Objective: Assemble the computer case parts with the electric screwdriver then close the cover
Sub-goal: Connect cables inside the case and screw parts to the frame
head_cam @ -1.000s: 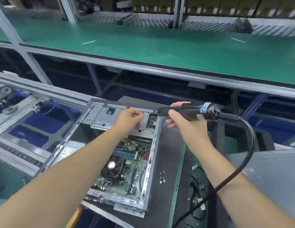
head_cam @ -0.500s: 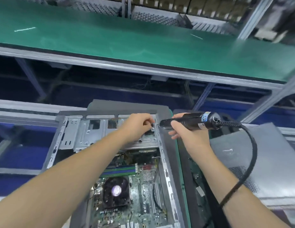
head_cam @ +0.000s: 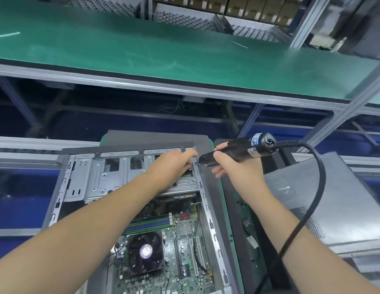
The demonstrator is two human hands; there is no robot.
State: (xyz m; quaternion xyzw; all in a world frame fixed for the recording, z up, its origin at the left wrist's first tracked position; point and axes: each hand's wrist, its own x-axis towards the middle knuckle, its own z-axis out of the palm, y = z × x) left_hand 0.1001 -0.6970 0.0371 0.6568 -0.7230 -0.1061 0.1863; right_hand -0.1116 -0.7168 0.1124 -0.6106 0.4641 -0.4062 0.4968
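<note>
An open grey computer case lies flat in front of me, its green motherboard and black CPU fan exposed. A silver drive bracket fills its far end. My left hand rests on the bracket's right end, fingertips pinched at the case's right rail. My right hand grips the black electric screwdriver, held nearly level, its tip touching the rail beside my left fingertips. Whether a screw sits under the tip is hidden.
The screwdriver's black cable loops down over my right forearm. A grey side cover lies to the right of the case. A green conveyor belt runs across the back behind a metal rail. Blue bins sit below left.
My view swung so the case now lies straight ahead. My left hand slid right to the rail, and the screwdriver tip closed in to meet it.
</note>
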